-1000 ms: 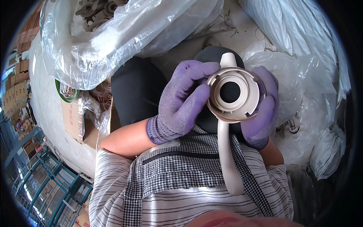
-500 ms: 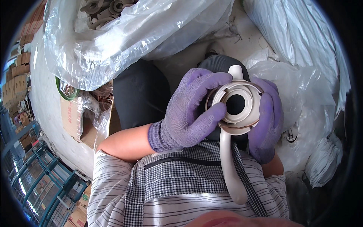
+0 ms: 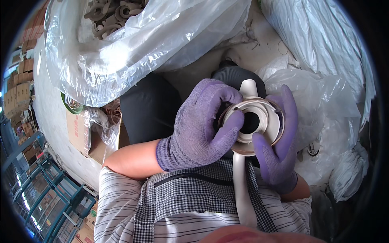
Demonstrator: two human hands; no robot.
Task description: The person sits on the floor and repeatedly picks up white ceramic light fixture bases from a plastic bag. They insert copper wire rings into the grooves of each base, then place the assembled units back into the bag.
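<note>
A round cream plastic part with a short spout-like piece at its far side and a long curved handle is held over my lap. Its middle has a dark round opening, and a thin brownish clear rim runs around it. My left hand, in a purple knit glove, grips the left side, thumb on the inner ring and fingers at the far edge. Around the right edge curves my right hand, also gloved, with its thumb near the front rim and a finger raised along the side. Some fingertips are hidden behind the part.
A large clear plastic bag at the far left holds several grey-brown ring-shaped parts. Left of my leg stands a cardboard box with plastic and coppery wire, a green ring at its edge. White sacks and clear film lie at right.
The cream part has shifted slightly towards me and to the left. My right hand has loosened, its thumb coming round to the front rim and a finger lifting along the side.
</note>
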